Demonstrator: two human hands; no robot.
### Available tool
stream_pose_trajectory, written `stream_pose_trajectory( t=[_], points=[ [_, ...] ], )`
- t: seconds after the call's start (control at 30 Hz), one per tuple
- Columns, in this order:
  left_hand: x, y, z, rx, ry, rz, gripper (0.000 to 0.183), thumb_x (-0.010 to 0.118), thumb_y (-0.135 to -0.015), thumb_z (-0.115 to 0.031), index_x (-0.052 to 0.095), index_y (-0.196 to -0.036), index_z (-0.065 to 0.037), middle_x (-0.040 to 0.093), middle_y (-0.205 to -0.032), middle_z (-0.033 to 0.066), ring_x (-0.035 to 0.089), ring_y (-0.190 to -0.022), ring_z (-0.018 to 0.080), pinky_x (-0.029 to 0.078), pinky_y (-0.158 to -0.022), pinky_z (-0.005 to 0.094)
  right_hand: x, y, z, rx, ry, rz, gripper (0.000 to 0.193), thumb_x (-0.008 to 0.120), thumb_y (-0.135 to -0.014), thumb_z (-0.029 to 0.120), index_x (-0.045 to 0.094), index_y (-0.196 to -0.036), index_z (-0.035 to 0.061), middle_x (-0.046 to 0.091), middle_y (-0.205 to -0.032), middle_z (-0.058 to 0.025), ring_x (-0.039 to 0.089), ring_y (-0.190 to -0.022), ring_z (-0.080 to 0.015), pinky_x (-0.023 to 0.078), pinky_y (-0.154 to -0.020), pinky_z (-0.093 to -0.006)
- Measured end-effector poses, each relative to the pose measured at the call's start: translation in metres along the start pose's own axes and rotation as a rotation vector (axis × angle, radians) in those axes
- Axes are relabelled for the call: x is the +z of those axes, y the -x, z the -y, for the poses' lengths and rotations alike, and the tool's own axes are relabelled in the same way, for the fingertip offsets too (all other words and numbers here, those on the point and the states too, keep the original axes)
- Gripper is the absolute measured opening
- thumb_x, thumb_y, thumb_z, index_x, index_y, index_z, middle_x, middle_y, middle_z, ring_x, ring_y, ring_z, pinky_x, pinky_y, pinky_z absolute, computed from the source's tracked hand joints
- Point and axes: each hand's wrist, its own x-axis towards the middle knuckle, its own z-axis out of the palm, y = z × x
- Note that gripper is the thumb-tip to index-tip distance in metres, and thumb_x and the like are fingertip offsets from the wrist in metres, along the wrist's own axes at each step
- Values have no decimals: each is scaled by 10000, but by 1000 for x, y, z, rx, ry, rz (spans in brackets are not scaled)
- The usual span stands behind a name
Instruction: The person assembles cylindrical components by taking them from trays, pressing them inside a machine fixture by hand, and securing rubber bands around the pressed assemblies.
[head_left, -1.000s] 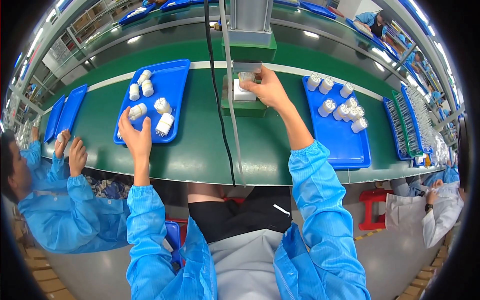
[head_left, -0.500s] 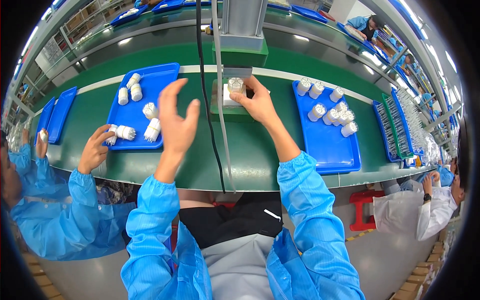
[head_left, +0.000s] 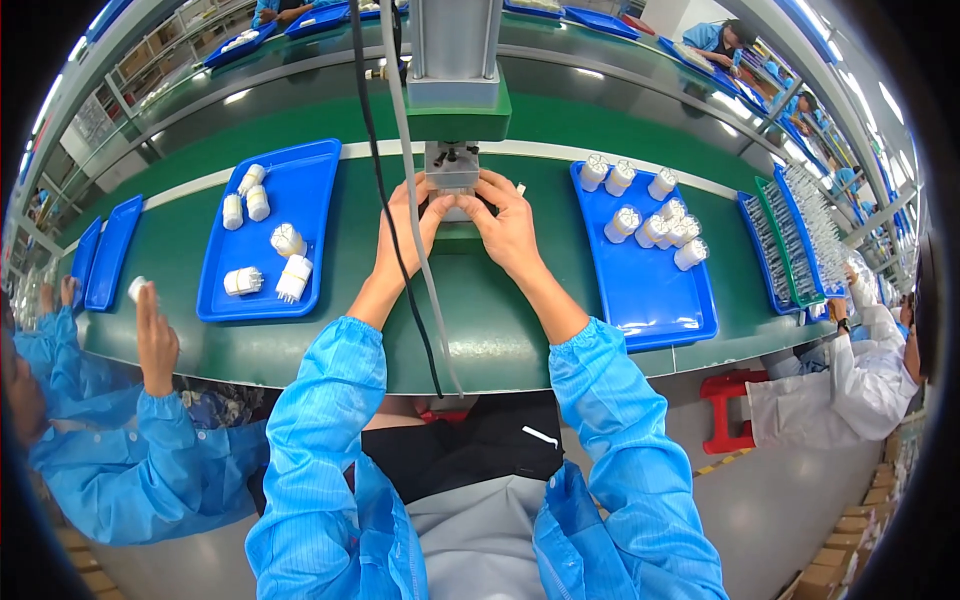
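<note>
Both my hands meet at a bench press, beneath its metal press block [head_left: 452, 163]. From the left side, my left hand [head_left: 408, 228] has its fingers and thumb closed round a white cylindrical part with a clear top [head_left: 456, 200]. On the opposite side my right hand [head_left: 506, 226] grips the same part, the two thumbs almost meeting in front. Most of the part is hidden by fingers and the block. Several similar white cylinders [head_left: 287, 240] lie or stand in a blue tray [head_left: 222, 290] on the left. Another blue tray [head_left: 655, 300], on the right, holds several upright capped ones [head_left: 622, 224].
A black cable [head_left: 372, 130] and a grey hose [head_left: 402, 130] hang across my left forearm. At the left, a co-worker's hand [head_left: 157, 340] holds up a white cylinder. Stacked trays of thin clear pieces [head_left: 805, 235] stand far right. A red stool [head_left: 727, 410] is below the bench.
My left hand has come in from the left tray's side to join my right at the part. The press block reaches lower. A co-worker's hand has taken a cylinder from the left tray.
</note>
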Motion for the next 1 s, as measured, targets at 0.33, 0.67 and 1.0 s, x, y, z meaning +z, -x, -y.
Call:
stream_pose_trajectory(
  t=[0.33, 0.67, 1.0],
  points=[
    [0, 4, -8, -23, 21, -29, 336, 629, -966, -245, 666, -1207, -13, 668, -1202, 212, 632, -1120, 394, 511, -950, 446, 7, 2, -2, -56, 79, -40, 301, 720, -928, 158, 716, -1167, -27, 675, -1273, -144, 667, -1123, -258, 525, -953, -345],
    [10, 4, -5, 155, -81, -170, 324, 632, -976, -232, 662, -1198, 2, 648, -1248, 185, 672, -1016, 337, 530, -839, 388, 7, 5, -1, -12, 60, -77, 300, 716, -926, 170, 726, -1179, 9, 667, -1283, -181, 642, -1176, -305, 513, -984, -388],
    [11, 4, -9, 106, -47, -152, 352, 655, -919, -188, 660, -1237, -38, 655, -1270, 185, 621, -1109, 407, 506, -960, 465, 5, 4, -1, -6, 38, -87, 288, 717, -919, 170, 728, -1149, -2, 665, -1282, -188, 656, -1150, -324, 524, -964, -388]
  ],
)
